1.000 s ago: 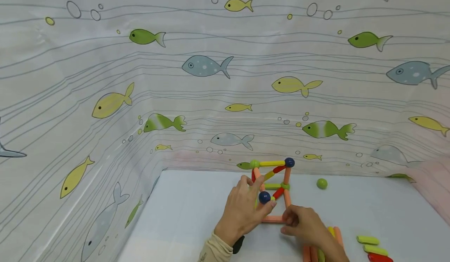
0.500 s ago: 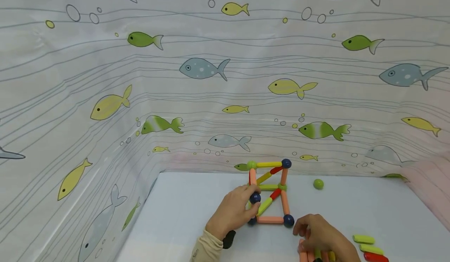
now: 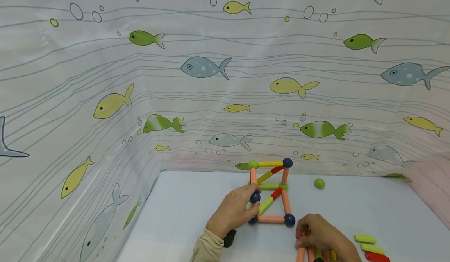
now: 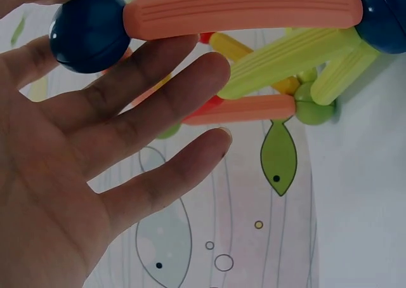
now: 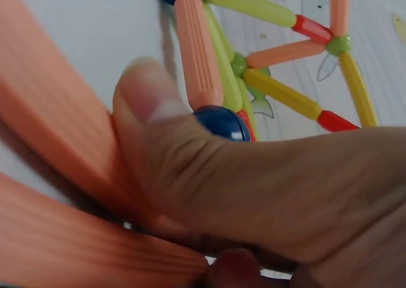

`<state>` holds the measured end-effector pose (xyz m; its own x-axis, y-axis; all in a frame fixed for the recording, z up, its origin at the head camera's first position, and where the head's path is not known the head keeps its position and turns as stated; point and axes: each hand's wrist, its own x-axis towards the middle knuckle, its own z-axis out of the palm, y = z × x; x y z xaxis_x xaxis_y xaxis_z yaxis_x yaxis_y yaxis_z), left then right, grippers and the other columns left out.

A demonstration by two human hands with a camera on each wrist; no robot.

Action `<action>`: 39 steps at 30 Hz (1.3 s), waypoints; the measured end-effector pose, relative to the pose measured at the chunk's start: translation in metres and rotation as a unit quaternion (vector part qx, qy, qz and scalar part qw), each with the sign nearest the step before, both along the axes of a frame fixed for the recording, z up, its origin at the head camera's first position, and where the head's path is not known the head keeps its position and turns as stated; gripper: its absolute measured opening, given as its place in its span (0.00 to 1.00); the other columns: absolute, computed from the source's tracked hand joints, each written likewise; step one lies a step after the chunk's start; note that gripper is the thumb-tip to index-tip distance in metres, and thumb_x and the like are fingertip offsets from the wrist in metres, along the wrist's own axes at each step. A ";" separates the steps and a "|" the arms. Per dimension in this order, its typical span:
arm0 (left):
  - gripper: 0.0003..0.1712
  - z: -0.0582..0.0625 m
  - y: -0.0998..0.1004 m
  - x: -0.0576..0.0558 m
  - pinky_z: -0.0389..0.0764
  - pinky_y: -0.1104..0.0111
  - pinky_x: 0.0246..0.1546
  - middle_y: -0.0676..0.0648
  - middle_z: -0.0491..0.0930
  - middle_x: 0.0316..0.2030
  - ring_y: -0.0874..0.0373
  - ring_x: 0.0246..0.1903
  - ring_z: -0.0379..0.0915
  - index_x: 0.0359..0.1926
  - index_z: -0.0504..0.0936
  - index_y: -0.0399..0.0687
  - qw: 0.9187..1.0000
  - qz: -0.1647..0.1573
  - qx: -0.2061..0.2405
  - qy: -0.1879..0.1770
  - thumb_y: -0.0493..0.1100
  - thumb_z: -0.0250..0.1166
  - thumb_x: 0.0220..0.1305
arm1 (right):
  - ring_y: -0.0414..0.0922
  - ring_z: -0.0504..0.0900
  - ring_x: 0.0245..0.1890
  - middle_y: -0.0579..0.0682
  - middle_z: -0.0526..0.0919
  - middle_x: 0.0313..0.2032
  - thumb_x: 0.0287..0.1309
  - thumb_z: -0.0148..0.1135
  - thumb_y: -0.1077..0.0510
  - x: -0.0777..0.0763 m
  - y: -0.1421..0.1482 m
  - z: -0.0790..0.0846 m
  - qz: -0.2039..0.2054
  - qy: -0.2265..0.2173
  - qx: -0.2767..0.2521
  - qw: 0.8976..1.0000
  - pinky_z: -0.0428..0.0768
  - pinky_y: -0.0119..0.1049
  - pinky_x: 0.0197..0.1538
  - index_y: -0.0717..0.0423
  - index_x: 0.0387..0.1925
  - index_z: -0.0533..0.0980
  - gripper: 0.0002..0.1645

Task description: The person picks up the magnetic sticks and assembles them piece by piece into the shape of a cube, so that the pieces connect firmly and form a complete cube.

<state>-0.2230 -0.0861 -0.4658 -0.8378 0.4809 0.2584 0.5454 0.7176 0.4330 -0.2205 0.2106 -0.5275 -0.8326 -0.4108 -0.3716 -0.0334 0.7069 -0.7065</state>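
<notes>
A frame of magnetic rods and balls stands upright on the white table (image 3: pixel 183 199), with orange, yellow, green and red rods. My left hand (image 3: pixel 230 212) pinches a dark blue ball (image 4: pixel 89 31) between thumb and index finger at the frame's near left side. From that ball an orange rod (image 4: pixel 244 10) runs to another blue ball (image 4: pixel 387 15). To the right of the frame, my right hand (image 3: pixel 319 232) pinches the end of a loose orange rod (image 5: pixel 60 104), thumb pressed against it. A second orange rod (image 5: pixel 82 243) lies alongside. The right fingertips are partly hidden.
Several loose rods lie beneath and beside the right hand. Farther right are two green rods (image 3: pixel 365 239) and a red rod (image 3: pixel 377 257). A single green ball (image 3: pixel 319 183) sits behind them. A fish-printed sheet (image 3: pixel 197 109) walls in the table's back and left.
My right hand has left the frame's lower right corner, moved right and toward me, and taken hold of an orange rod. My left hand has shifted slightly left with the blue ball.
</notes>
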 end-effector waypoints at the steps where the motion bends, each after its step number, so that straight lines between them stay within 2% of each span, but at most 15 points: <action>1: 0.14 0.000 0.000 0.000 0.85 0.67 0.50 0.54 0.87 0.48 0.67 0.44 0.82 0.57 0.80 0.55 1.000 0.000 -0.002 -0.001 0.44 0.65 0.73 | 0.45 0.76 0.32 0.46 0.80 0.28 0.54 0.83 0.54 0.000 0.000 0.000 0.000 0.004 0.003 1.000 0.71 0.34 0.34 0.52 0.30 0.83 0.13; 7: 0.13 -0.002 0.001 -0.001 0.85 0.67 0.49 0.54 0.88 0.51 0.69 0.45 0.83 0.57 0.80 0.57 1.000 -0.001 -0.011 -0.011 0.45 0.65 0.74 | 0.44 0.74 0.29 0.45 0.80 0.25 0.55 0.82 0.51 -0.001 -0.002 -0.003 0.000 0.022 0.010 1.000 0.67 0.32 0.31 0.52 0.26 0.81 0.16; 11: 0.13 -0.003 0.001 -0.002 0.85 0.68 0.48 0.54 0.88 0.51 0.70 0.43 0.82 0.57 0.80 0.57 1.000 0.000 -0.009 -0.021 0.45 0.65 0.74 | 0.43 0.74 0.29 0.44 0.80 0.26 0.56 0.81 0.47 -0.003 0.000 0.000 0.001 0.027 0.009 1.000 0.68 0.32 0.32 0.51 0.28 0.81 0.17; 16: 0.13 -0.003 0.001 -0.002 0.85 0.69 0.47 0.54 0.88 0.51 0.68 0.42 0.83 0.57 0.81 0.56 1.000 -0.003 -0.007 -0.025 0.45 0.65 0.74 | 0.44 0.77 0.29 0.47 0.82 0.31 0.61 0.78 0.49 -0.004 0.015 0.010 -0.003 0.045 -0.052 0.998 0.76 0.33 0.30 0.52 0.35 0.83 0.13; 19: 0.13 -0.003 0.000 -0.002 0.84 0.69 0.46 0.54 0.88 0.51 0.67 0.42 0.83 0.57 0.80 0.56 1.000 -0.005 -0.008 -0.022 0.45 0.65 0.74 | 0.46 0.83 0.30 0.49 0.85 0.35 0.63 0.76 0.50 -0.004 0.026 0.016 -0.044 0.048 -0.101 0.993 0.85 0.36 0.32 0.55 0.40 0.83 0.14; 25: 0.12 -0.004 0.000 -0.002 0.83 0.71 0.44 0.54 0.88 0.48 0.67 0.40 0.83 0.56 0.80 0.55 1.000 -0.009 -0.007 -0.017 0.44 0.65 0.74 | 0.53 0.91 0.39 0.54 0.88 0.41 0.67 0.74 0.51 -0.005 0.029 0.022 -0.148 0.030 -0.197 0.969 0.91 0.44 0.43 0.66 0.48 0.81 0.21; 29: 0.12 -0.004 -0.001 -0.002 0.83 0.71 0.44 0.55 0.87 0.48 0.67 0.40 0.83 0.56 0.79 0.56 1.000 -0.009 -0.006 -0.021 0.45 0.65 0.74 | 0.52 0.91 0.43 0.54 0.86 0.46 0.68 0.72 0.53 -0.005 0.017 0.024 -0.222 0.010 -0.252 0.942 0.90 0.45 0.49 0.68 0.55 0.80 0.24; 32: 0.13 -0.004 -0.001 -0.003 0.83 0.71 0.44 0.55 0.88 0.48 0.66 0.40 0.83 0.56 0.80 0.55 1.000 -0.008 -0.001 -0.024 0.45 0.66 0.74 | 0.52 0.92 0.44 0.54 0.86 0.48 0.69 0.72 0.56 -0.004 0.003 0.026 -0.257 0.008 -0.285 0.923 0.89 0.43 0.51 0.69 0.57 0.80 0.24; 35: 0.13 -0.003 -0.001 -0.003 0.82 0.71 0.44 0.55 0.88 0.47 0.64 0.39 0.83 0.57 0.80 0.55 1.000 -0.006 0.004 -0.030 0.46 0.67 0.75 | 0.51 0.92 0.45 0.53 0.87 0.49 0.69 0.71 0.58 -0.002 -0.010 0.027 -0.269 0.022 -0.297 0.916 0.89 0.42 0.51 0.68 0.59 0.80 0.23; 39: 0.14 -0.003 -0.001 -0.003 0.82 0.70 0.44 0.56 0.88 0.48 0.63 0.39 0.83 0.57 0.80 0.55 0.999 -0.004 0.005 -0.032 0.47 0.68 0.75 | 0.50 0.92 0.45 0.53 0.90 0.47 0.70 0.70 0.58 0.002 -0.024 0.028 -0.273 0.044 -0.291 0.916 0.90 0.42 0.50 0.66 0.59 0.79 0.22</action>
<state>-0.2257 -0.0867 -0.4689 -0.8493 0.4851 0.2085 0.5215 0.7090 0.4747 -0.2189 0.1863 -0.4994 -0.9890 -0.0325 -0.1441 0.1382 0.1398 -0.9805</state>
